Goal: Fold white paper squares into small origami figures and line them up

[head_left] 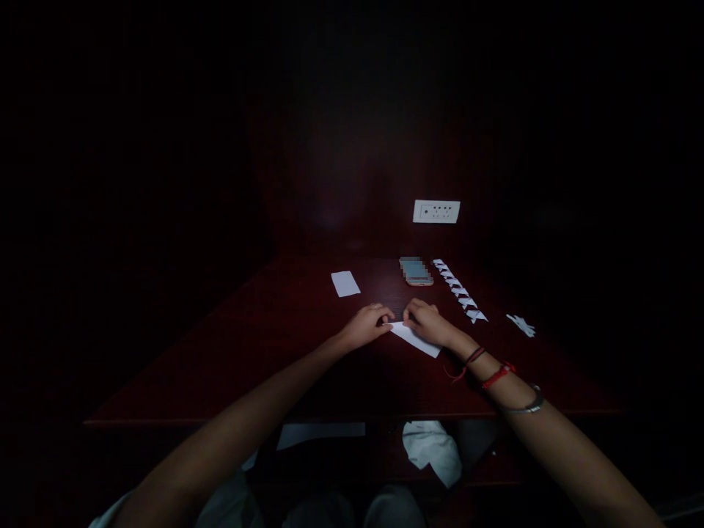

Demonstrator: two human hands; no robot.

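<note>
The white paper sheet (419,342) lies flat on the dark red table (275,345), between and partly under both hands. The left hand (367,325) is curled, with its fingertips closed on the sheet's left tip. The right hand (427,323) is curled over the sheet's upper edge and pinches it. The rest of the sheet runs out below the right wrist. The fingertips of the two hands nearly meet.

The step in hand appears to be a fold or crease at that tip. To do it well:
- Pin the sheet flat with the right hand.
- Align the edges before pressing.
- Run the crease outward from the pinch point.
- Check alignment by touch, because the light is poor.

Beyond the left hand lies a blank paper rectangle (345,283). Beyond the right hand lie a phone (416,273) and a row of folded paper pieces (459,291). One more folded piece (521,325) lies to the right of the right hand.
</note>
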